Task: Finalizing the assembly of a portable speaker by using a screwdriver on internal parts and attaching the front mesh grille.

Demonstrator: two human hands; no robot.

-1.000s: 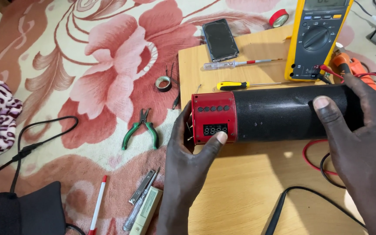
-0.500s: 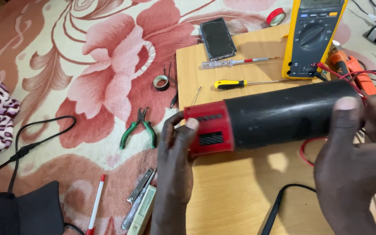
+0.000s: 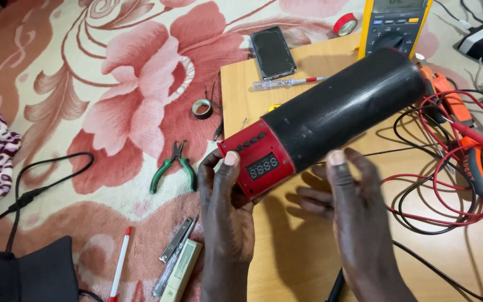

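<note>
A long cylindrical speaker (image 3: 336, 106), black mesh with a red end that carries buttons and a small digital display, is lifted and tilted up to the right over a wooden board (image 3: 308, 263). My left hand (image 3: 225, 207) grips the red end, thumb on its front face. My right hand (image 3: 347, 212) is under the black body near the red end, fingers spread, thumb against the mesh.
On the board lie a yellow multimeter (image 3: 392, 22), a tester screwdriver (image 3: 286, 84) and tangled red and black leads (image 3: 448, 168). On the floral carpet sit a phone (image 3: 272, 53), green pliers (image 3: 174, 168), tape rolls (image 3: 202, 108), a red pen (image 3: 119, 263) and a black cable (image 3: 40, 190).
The speaker has been raised and swung so its far end points up to the right. My right hand slid from the far end to the middle, near the red end.
</note>
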